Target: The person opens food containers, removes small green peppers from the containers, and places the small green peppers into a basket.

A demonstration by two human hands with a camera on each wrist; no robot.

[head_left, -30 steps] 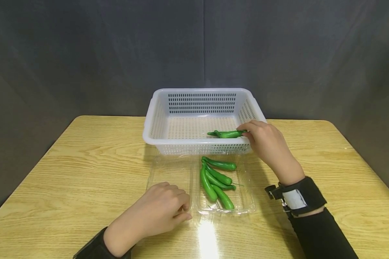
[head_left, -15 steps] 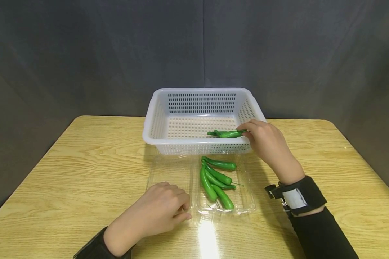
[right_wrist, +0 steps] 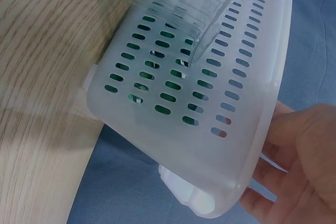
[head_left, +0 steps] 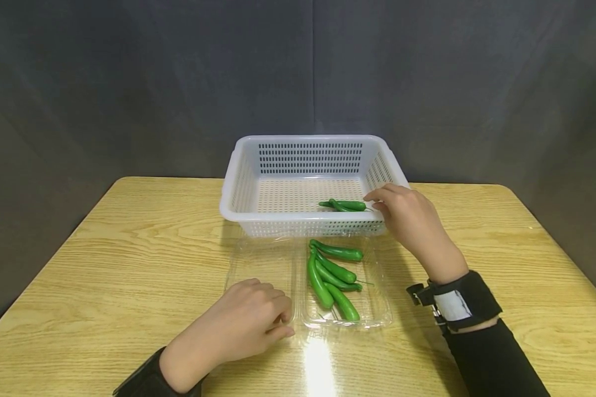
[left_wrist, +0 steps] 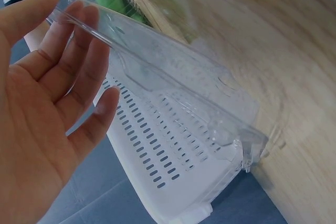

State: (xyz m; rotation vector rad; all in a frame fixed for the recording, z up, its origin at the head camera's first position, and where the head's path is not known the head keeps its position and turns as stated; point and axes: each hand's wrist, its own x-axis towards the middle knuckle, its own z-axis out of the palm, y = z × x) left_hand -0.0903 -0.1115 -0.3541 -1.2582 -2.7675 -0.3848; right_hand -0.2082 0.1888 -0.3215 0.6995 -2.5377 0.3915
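Observation:
My right hand (head_left: 406, 216) is over the right front corner of a white plastic basket (head_left: 298, 216), thumb and fingers apart with nothing seen between them. Left of its fingertips, green chili peppers (head_left: 351, 205) lie on the basket floor near the front wall. In the right wrist view, the basket wall hides part of my fingers (right_wrist: 283, 124). My left hand (head_left: 250, 320), loosely curled, is by the lid (head_left: 265, 262) of a clear plastic clamshell; whether it touches the lid I cannot tell. Several more chili peppers (head_left: 335, 269) lie in the clamshell's right half (head_left: 374, 300).
The basket stands at the back of the wooden table (head_left: 144, 264), directly behind the open clamshell. A dark cloth backdrop (head_left: 179, 88) rises behind the table. A bright light reflection lies on the table in front of the clamshell.
The lighter green chili pepper at my right fingertips has dropped out of them into the basket, lower and partly out of sight. My hands have hardly moved.

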